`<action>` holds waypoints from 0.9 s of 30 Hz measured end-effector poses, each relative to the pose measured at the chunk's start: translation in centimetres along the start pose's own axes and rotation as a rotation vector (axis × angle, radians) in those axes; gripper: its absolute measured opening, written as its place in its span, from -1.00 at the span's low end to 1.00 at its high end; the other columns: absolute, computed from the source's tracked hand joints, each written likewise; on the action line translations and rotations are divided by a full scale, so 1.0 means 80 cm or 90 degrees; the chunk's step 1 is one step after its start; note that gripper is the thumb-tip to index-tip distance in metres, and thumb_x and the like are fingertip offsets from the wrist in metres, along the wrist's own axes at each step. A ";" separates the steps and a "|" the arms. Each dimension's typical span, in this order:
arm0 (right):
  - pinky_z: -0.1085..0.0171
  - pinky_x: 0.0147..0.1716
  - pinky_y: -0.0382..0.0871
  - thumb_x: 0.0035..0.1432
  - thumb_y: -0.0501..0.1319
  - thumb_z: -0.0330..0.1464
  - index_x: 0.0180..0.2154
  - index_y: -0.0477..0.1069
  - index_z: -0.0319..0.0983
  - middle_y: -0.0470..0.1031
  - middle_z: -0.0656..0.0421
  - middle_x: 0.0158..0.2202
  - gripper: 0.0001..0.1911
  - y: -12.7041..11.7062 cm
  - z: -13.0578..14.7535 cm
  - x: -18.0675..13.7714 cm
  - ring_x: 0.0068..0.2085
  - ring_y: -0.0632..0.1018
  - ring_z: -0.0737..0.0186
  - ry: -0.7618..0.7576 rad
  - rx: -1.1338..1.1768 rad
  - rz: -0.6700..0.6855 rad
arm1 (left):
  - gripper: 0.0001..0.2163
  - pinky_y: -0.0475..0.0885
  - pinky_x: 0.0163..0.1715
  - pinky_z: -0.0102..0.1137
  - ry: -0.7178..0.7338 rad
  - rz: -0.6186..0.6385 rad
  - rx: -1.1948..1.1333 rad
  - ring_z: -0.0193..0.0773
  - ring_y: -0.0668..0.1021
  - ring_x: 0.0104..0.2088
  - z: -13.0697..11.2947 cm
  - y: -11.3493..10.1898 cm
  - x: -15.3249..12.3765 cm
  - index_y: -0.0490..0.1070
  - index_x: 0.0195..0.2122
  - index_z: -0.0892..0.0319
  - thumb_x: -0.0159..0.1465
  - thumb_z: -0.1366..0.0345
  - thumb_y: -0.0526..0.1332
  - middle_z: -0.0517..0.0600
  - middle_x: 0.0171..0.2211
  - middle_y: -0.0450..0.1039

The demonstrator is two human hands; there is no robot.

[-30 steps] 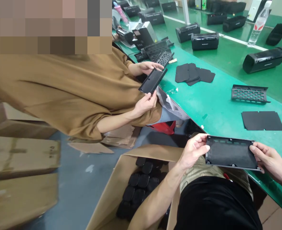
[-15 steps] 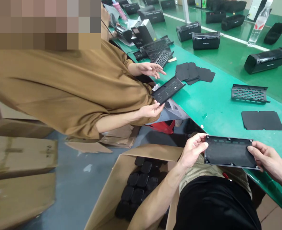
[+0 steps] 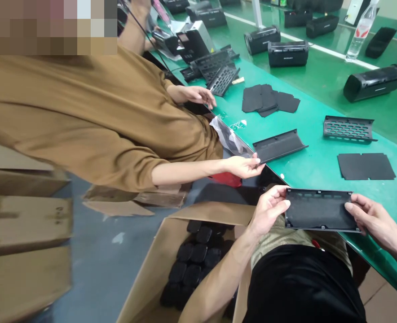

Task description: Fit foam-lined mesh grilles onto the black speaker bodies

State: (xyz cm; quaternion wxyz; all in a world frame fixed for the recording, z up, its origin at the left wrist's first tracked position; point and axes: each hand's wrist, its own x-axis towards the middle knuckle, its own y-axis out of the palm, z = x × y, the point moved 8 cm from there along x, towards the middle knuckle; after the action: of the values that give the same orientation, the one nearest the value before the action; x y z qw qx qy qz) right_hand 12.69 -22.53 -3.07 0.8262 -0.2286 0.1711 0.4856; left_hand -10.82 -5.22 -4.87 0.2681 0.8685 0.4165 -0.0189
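Observation:
Between my two hands I hold a black speaker grille panel (image 3: 319, 211) over my lap, its hollow inner face up, with small screw tabs along its long edges. My left hand (image 3: 269, 210) pinches the left end, thumb on top. My right hand (image 3: 370, 215) grips the right end the same way. Dark sheet seems to line the inside and cover most of the slots. Beyond it on the green table (image 3: 315, 172) lie a flat black sheet (image 3: 367, 166) with notched edges and another slotted grille panel (image 3: 349, 129).
A co-worker's hand (image 3: 244, 166) holds another black panel (image 3: 281, 146) at the table edge. Several loose black sheets (image 3: 269, 99), finished speakers (image 3: 375, 84) and a water bottle (image 3: 362, 33) stand farther back. An open carton (image 3: 151, 269) with black parts is at my left.
The co-worker's panel has moved right toward me over the table, and their other hand has come off to the left. My hands keep the grille panel nearly still.

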 end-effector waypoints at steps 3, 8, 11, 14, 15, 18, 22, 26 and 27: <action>0.38 -0.60 0.05 -0.01 0.47 0.34 -0.17 0.40 -0.21 0.26 0.38 -0.56 -0.20 0.002 0.006 -0.004 -0.63 0.23 0.45 -0.002 0.014 0.020 | -0.59 0.49 -0.13 -0.41 0.009 0.007 0.010 -0.26 0.61 -0.22 0.000 -0.002 0.000 0.67 -0.02 0.18 0.12 0.20 0.58 0.05 -0.16 0.66; 0.37 -0.59 0.13 0.07 0.47 0.29 -0.16 0.43 -0.20 0.29 0.34 -0.50 -0.27 0.004 0.011 -0.007 -0.59 0.24 0.44 -0.004 0.024 0.047 | -0.57 0.52 -0.09 -0.39 0.019 0.015 0.032 -0.21 0.64 -0.15 0.003 -0.006 -0.001 0.66 0.02 0.18 0.14 0.18 0.57 0.09 -0.07 0.67; 0.37 -0.59 0.13 0.11 0.47 0.26 -0.16 0.43 -0.20 0.31 0.33 -0.49 -0.31 0.004 0.009 -0.008 -0.58 0.24 0.44 -0.007 0.032 0.046 | -0.57 0.52 -0.09 -0.38 0.022 0.013 0.036 -0.18 0.64 -0.13 0.004 -0.007 -0.001 0.66 0.02 0.19 0.14 0.16 0.57 0.10 -0.08 0.67; 0.38 -0.59 0.13 0.12 0.48 0.24 -0.12 0.44 -0.19 0.35 0.31 -0.46 -0.32 0.003 0.005 -0.007 -0.57 0.25 0.44 -0.008 0.044 0.039 | -0.57 0.52 -0.08 -0.37 0.027 0.017 0.025 -0.18 0.64 -0.13 0.001 -0.004 -0.001 0.66 0.01 0.19 0.14 0.16 0.56 0.09 -0.13 0.67; 0.38 -0.58 0.14 0.13 0.48 0.23 -0.10 0.44 -0.19 0.34 0.32 -0.47 -0.32 0.002 0.004 -0.007 -0.57 0.25 0.44 -0.007 0.046 0.037 | -0.58 0.51 -0.08 -0.37 0.029 0.018 0.018 -0.18 0.64 -0.13 0.000 -0.003 -0.001 0.66 0.01 0.19 0.15 0.17 0.56 0.08 -0.14 0.67; 0.37 -0.56 0.16 0.13 0.48 0.24 -0.05 0.41 -0.19 0.27 0.38 -0.58 -0.29 -0.002 -0.004 -0.005 -0.59 0.25 0.40 0.000 0.050 0.033 | -0.59 0.50 -0.08 -0.36 0.025 0.017 -0.006 -0.18 0.63 -0.14 -0.002 -0.001 -0.001 0.67 0.00 0.19 0.14 0.19 0.56 0.07 -0.17 0.66; 0.39 -0.60 0.14 0.08 0.53 0.22 -0.02 0.39 -0.16 0.22 0.41 -0.62 -0.26 -0.005 -0.012 -0.002 -0.60 0.25 0.38 0.031 0.092 0.030 | -0.59 0.49 -0.10 -0.37 0.007 0.013 -0.040 -0.20 0.62 -0.16 -0.003 0.003 -0.001 0.67 -0.01 0.18 0.11 0.24 0.56 0.05 -0.17 0.66; 0.43 -0.64 0.14 0.00 0.59 0.19 -0.11 0.42 -0.17 0.23 0.39 -0.58 -0.28 0.005 -0.006 -0.002 -0.62 0.24 0.43 0.062 0.180 0.047 | -0.61 0.49 -0.18 -0.40 -0.013 0.008 -0.074 -0.24 0.61 -0.22 -0.005 0.006 -0.002 0.67 -0.04 0.20 0.11 0.24 0.57 0.05 -0.19 0.65; 0.43 -0.65 0.14 -0.02 0.60 0.18 -0.15 0.43 -0.17 0.24 0.38 -0.57 -0.29 0.008 -0.003 -0.003 -0.62 0.24 0.44 0.064 0.202 0.049 | -0.61 0.50 -0.19 -0.41 -0.018 0.006 -0.091 -0.24 0.62 -0.23 -0.005 0.006 -0.003 0.67 -0.04 0.20 0.11 0.23 0.57 0.05 -0.19 0.65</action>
State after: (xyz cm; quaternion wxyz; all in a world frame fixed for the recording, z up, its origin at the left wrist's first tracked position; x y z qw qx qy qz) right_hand 12.02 -22.57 -3.30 0.8232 -0.1124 0.2955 0.4715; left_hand -10.66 -5.47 -4.28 0.3351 0.8487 0.4091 -0.0004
